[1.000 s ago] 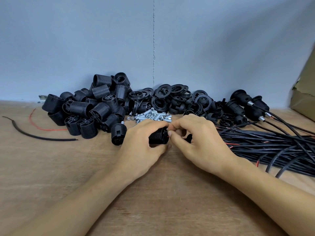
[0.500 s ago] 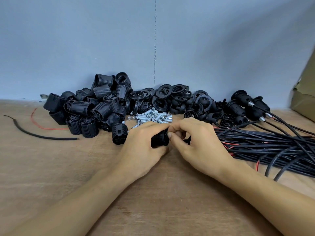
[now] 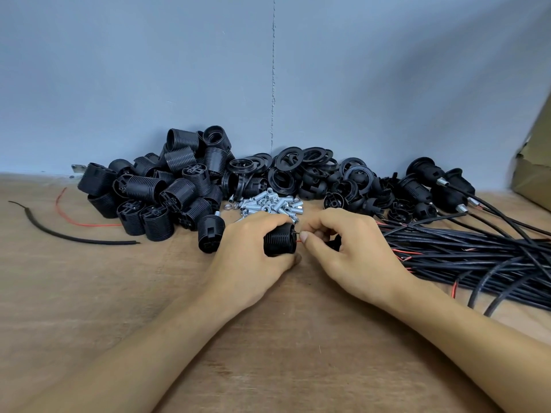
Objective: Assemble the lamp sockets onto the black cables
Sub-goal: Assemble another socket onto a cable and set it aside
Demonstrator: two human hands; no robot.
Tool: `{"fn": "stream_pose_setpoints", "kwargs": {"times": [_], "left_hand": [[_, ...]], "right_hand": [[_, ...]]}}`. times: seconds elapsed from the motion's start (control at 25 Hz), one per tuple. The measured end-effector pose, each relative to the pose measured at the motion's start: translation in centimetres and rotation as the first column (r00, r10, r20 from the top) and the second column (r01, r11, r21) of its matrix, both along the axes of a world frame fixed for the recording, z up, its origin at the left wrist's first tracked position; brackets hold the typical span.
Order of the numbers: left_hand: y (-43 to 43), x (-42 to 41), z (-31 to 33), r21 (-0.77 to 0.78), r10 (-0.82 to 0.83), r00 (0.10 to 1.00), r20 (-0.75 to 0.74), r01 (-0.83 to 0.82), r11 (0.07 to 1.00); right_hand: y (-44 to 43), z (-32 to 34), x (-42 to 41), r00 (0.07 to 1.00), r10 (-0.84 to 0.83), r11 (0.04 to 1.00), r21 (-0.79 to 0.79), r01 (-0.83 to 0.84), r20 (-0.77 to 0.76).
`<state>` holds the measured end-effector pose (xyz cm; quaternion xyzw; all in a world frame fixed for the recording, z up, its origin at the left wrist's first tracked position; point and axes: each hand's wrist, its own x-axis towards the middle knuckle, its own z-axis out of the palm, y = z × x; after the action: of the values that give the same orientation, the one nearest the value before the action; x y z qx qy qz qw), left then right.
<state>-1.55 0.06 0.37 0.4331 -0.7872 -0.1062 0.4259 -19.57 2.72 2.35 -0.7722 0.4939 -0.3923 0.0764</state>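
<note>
Since half a second ago the right hand [image 3: 351, 254] has drawn slightly away from the ribbed black plastic lamp socket [image 3: 280, 242], opening a gap where a thin red wire [image 3: 299, 240] shows. The left hand [image 3: 253, 257] curls its fingers round the socket, held on its side low over the wooden table [image 3: 268, 338], probably to steady it while the right thumb and forefinger pinch the wire at its end face. The bundle of black cables [image 3: 477, 254] lies just right, within reach. Which cable feeds this socket is hidden under the palm.

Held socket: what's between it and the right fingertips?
Head view: a thin red wire bridges it; left hand grips the socket, right hand pinches the wire.
</note>
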Motion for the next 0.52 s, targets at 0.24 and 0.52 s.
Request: {"fn": "stream_pose_setpoints", "kwargs": {"times": [0.24,0.52], "left_hand": [[-0.01,-0.05,0.04,-0.002,-0.037,0.999,0.016,0.037,0.999],[-0.09,0.01,0.16,0.008,-0.093,0.996,0.003,0.093,0.996]], "right_hand": [[0.02,-0.25,0.01,0.996,0.025,0.998,-0.056,-0.03,-0.084],[-0.1,-0.58,0.04,0.996,0.039,0.995,-0.093,-0.046,-0.08]]}}
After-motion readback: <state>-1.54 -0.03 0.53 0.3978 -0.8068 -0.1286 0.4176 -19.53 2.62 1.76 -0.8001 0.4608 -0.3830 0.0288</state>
